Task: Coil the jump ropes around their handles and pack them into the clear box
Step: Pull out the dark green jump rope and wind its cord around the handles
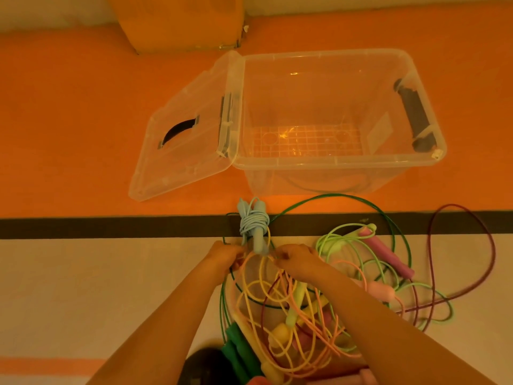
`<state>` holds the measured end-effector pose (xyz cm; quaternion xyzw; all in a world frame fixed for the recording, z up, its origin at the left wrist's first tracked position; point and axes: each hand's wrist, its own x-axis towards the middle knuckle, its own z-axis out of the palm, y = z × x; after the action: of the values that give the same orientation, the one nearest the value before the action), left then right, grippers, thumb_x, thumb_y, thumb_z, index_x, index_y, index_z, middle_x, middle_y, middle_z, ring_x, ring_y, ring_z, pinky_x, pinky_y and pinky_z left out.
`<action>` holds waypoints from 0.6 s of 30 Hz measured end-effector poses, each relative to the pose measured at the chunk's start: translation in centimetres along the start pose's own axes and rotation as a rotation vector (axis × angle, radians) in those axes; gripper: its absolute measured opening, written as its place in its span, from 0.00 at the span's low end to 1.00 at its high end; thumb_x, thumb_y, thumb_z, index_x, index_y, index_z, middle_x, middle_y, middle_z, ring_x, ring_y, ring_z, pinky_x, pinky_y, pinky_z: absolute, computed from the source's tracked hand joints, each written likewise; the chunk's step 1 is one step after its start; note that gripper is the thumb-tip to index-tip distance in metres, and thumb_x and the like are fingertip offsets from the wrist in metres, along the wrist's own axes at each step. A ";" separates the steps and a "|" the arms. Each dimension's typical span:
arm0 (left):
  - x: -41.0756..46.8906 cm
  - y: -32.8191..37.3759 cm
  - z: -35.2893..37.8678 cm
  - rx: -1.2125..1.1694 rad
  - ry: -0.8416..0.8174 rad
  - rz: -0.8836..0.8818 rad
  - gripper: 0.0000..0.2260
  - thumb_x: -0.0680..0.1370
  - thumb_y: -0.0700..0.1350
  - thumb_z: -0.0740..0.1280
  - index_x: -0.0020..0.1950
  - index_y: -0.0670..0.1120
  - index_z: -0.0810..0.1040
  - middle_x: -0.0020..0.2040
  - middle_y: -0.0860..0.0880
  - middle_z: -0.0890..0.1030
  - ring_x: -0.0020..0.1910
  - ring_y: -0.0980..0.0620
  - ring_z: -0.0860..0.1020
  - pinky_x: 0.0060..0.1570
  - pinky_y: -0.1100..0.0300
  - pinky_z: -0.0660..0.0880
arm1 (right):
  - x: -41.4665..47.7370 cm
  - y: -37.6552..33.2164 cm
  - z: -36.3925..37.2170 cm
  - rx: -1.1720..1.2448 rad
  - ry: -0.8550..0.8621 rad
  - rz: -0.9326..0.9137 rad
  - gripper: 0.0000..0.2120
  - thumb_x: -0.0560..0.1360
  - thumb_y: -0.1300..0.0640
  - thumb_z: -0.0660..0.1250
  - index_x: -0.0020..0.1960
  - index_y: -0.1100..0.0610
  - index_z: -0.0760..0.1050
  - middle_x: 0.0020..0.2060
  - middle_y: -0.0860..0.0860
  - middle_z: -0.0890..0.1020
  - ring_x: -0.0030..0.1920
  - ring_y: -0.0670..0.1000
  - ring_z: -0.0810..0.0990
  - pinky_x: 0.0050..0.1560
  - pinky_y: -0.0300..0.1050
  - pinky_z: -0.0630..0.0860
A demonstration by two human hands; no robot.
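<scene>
On floor: one coiled blue rope [254, 226] | one clear box [319, 163] (open) | left hand [224, 257], right hand [298, 259]: fingers pinch strands [261, 270]

1. Probably a sports hall or play room; the floor [83, 107] is orange and cream, with a dark line [111, 227] across it;
2. a heap of coloured jump ropes [293, 309] lies on this floor, beside a clear box [333, 162].

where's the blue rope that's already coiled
In the head view the coiled blue rope lies mid-frame across the dark floor stripe, just beyond the left hand and right hand, short of the clear box.
</scene>
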<state>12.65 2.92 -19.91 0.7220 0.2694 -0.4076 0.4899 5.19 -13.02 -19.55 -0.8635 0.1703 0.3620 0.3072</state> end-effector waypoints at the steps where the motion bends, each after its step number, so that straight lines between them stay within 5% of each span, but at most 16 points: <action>1: 0.1 -0.1 -0.1 0.029 -0.001 0.036 0.07 0.73 0.39 0.71 0.46 0.38 0.75 0.39 0.39 0.76 0.33 0.48 0.74 0.28 0.63 0.71 | 0.0 0.1 0.2 -0.020 0.001 -0.005 0.16 0.78 0.47 0.57 0.64 0.45 0.72 0.64 0.52 0.75 0.68 0.56 0.66 0.71 0.52 0.55; 5: -0.3 -0.4 0.4 0.359 0.406 0.357 0.24 0.72 0.44 0.72 0.65 0.39 0.71 0.63 0.39 0.72 0.61 0.39 0.71 0.57 0.50 0.69 | -0.4 -0.5 0.5 -0.065 0.165 -0.022 0.20 0.78 0.47 0.59 0.69 0.48 0.67 0.67 0.52 0.70 0.70 0.56 0.62 0.71 0.53 0.53; 8: -1.7 0.0 1.3 0.493 0.607 0.628 0.27 0.71 0.48 0.74 0.64 0.39 0.71 0.63 0.40 0.70 0.63 0.40 0.67 0.58 0.48 0.65 | 0.0 -0.6 -0.1 -0.092 0.349 -0.064 0.26 0.77 0.47 0.61 0.73 0.51 0.60 0.71 0.50 0.65 0.72 0.54 0.58 0.72 0.50 0.52; 12: -1.2 -0.1 2.1 0.488 0.398 0.642 0.27 0.67 0.54 0.77 0.57 0.43 0.71 0.52 0.45 0.74 0.52 0.44 0.74 0.47 0.53 0.71 | 1.3 -0.2 -1.2 -0.150 0.376 -0.168 0.33 0.75 0.48 0.64 0.76 0.53 0.54 0.75 0.49 0.58 0.75 0.50 0.51 0.73 0.47 0.49; 18: -0.7 0.6 1.8 0.479 0.242 0.581 0.24 0.69 0.47 0.77 0.60 0.43 0.71 0.44 0.48 0.75 0.42 0.49 0.75 0.39 0.61 0.68 | 3.1 0.3 -0.4 -0.229 0.349 -0.223 0.36 0.76 0.43 0.63 0.77 0.53 0.51 0.76 0.48 0.55 0.76 0.51 0.47 0.74 0.49 0.47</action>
<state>12.17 1.02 -19.39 0.9048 0.0070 -0.2153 0.3674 7.33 -13.72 -21.74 -0.9557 0.0823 0.1882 0.2110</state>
